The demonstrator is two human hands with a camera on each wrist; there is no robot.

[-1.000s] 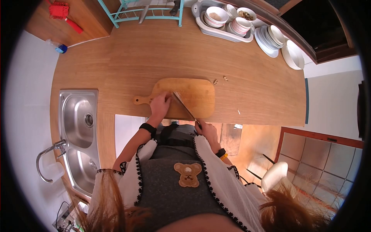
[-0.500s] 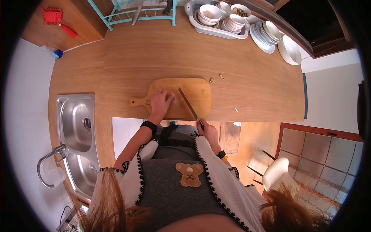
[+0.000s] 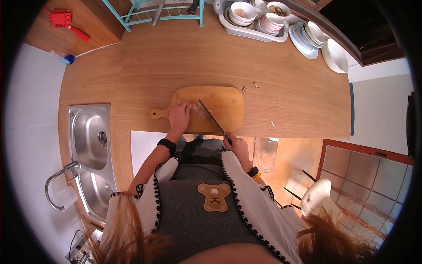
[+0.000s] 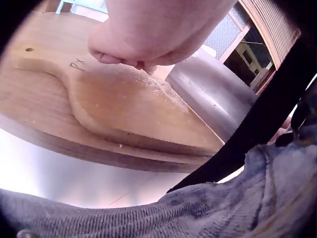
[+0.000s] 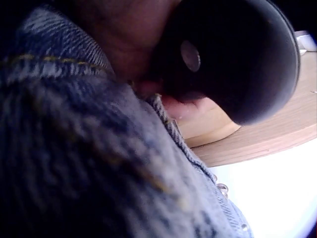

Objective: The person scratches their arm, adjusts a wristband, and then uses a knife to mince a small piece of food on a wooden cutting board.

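A wooden cutting board [image 3: 228, 103] lies at the counter's front edge, its handle pointing left. My right hand [image 3: 237, 148] grips the black handle [image 5: 233, 54] of a kitchen knife [image 3: 212, 116]. The wide blade [image 4: 213, 89] slants across the board, its tip toward the far side. My left hand [image 3: 179, 115] is over the board's left part, fingers bent down to the wood left of the blade. Fine pale crumbs [image 4: 166, 91] lie scattered between those fingertips and the blade. I cannot tell whether the left fingers hold a piece, since the hand hides it.
Small brown bits [image 3: 245, 89] and a white sliver [image 3: 272, 123] lie on the wooden counter [image 3: 145, 66] right of the board. At the back stand a turquoise rack [image 3: 176, 17], a grey-white tub [image 3: 268, 36] of bowls, stacked plates [image 3: 303, 46] and a white bowl [image 3: 334, 57]. A steel sink [image 3: 88, 141] is at left.
The knife shifted right across the board, then partly back left. My left fingers reached right into the crumbs and have drawn back left. The head view shifted slightly.
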